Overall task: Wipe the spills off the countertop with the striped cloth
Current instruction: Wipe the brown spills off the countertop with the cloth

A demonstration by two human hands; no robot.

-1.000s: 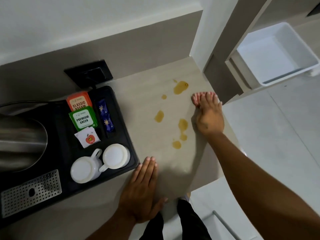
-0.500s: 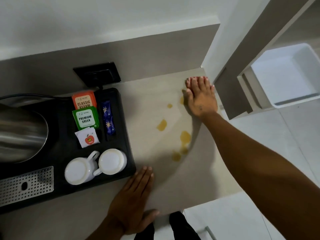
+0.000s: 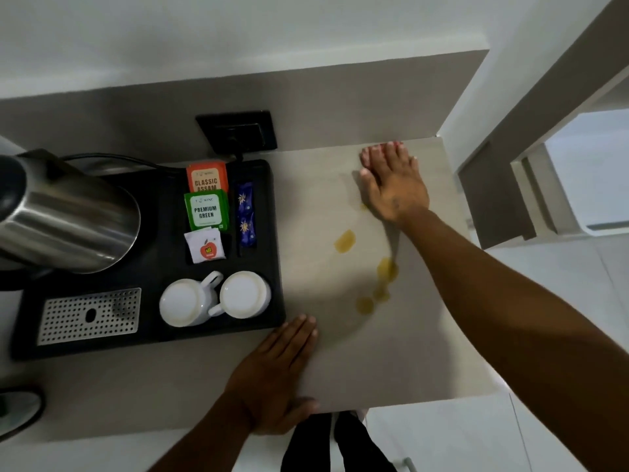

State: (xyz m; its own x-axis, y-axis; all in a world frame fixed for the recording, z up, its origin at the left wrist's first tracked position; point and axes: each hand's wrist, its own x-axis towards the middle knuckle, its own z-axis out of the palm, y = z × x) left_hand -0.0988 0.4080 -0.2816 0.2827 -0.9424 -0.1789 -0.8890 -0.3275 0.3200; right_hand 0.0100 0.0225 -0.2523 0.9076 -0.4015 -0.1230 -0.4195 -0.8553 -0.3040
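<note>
I see my right hand lying flat, fingers spread, at the far right corner of the bench. A pinkish edge that I take for the cloth peeks out past the fingertips and seems pressed under the palm; most of it is hidden, and I cannot make out stripes. The hand is not curled around it, just pushing down on it.

My left hand is open too, palm down near the front edge of the bench, fingertips just beside the tray's front right corner. It holds nothing.

The spills are amber patches on the pale bench between my two hands. One sits below and left of the right hand, a larger one lies partly under my right forearm, and two small ones trail toward the front. A faint spot shows right at the heel of the right hand.

On the black tray to the left I see two white cups upside down and side by side, their handles touching or nearly so. Behind them are tea packets, orange, green and white, and blue sachets in the next slot. A steel kettle stands at the far left, a perforated metal grate in front of it. A black socket is on the wall behind the tray.
</note>
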